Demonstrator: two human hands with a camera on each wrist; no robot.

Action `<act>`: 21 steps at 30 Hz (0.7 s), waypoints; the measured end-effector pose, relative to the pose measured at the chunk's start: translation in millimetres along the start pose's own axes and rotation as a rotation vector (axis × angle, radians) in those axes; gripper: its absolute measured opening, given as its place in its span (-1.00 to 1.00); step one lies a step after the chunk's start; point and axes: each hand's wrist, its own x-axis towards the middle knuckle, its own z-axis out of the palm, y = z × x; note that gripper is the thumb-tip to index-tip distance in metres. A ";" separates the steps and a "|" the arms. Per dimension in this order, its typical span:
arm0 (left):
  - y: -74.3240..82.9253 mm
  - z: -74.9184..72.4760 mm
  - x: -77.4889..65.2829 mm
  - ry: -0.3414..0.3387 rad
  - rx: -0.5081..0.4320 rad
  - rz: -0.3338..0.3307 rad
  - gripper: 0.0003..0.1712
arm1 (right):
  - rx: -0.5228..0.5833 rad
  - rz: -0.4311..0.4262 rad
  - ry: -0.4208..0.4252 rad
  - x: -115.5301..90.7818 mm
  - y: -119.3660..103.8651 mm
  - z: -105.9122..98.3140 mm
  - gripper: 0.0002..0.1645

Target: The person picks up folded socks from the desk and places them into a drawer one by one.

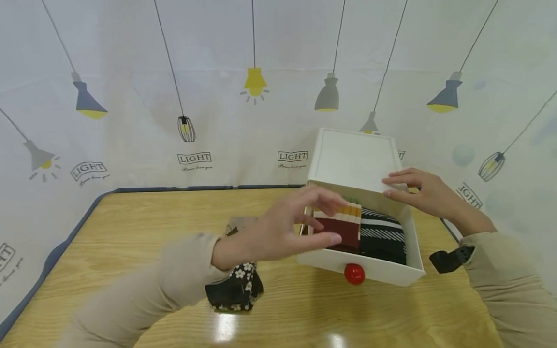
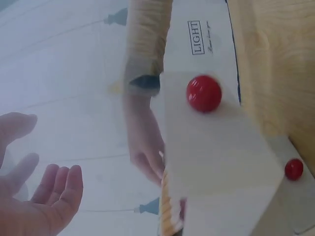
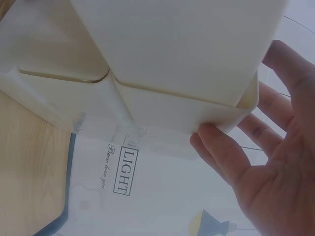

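A white two-drawer box (image 1: 354, 157) has its upper drawer (image 1: 376, 273) pulled out, with a round red knob (image 1: 354, 274) on the drawer's front. Inside lie a folded dark red cloth (image 1: 344, 231) with cream and orange bands and a folded black-and-white striped cloth (image 1: 382, 237). Above the drawer's left side hovers my left hand (image 1: 283, 227), empty, its fingers loosely bent and spread. On the right, the fingers of my right hand (image 1: 428, 193) touch the front corner of the box's outer shell; the right wrist view shows its fingertips (image 3: 211, 135) on the shell.
The lower drawer's red knob (image 2: 294, 169) sits set back in the left wrist view. On the wooden table (image 1: 139, 227), a black folded cloth with white flowers (image 1: 245, 275) lies left of the box, partly hidden by my left forearm. A lamp-printed backdrop (image 1: 226, 43) stands behind.
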 end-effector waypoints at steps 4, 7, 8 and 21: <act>-11.8 24.0 -20.2 -0.004 0.031 0.030 -0.57 | 0.000 -0.007 0.003 -1.1 -1.0 0.5 -0.43; -25.2 44.3 -34.4 0.036 0.073 0.051 -0.59 | -0.001 -0.009 0.004 -2.3 -1.8 0.0 -0.42; -30.0 50.7 -38.7 0.058 0.099 0.063 -0.60 | -0.002 -0.010 0.004 -2.5 -1.8 -0.1 -0.42; -72.2 99.5 -68.3 0.169 0.261 -0.034 -0.44 | 0.011 -0.011 0.004 -2.6 -0.9 -0.1 -0.43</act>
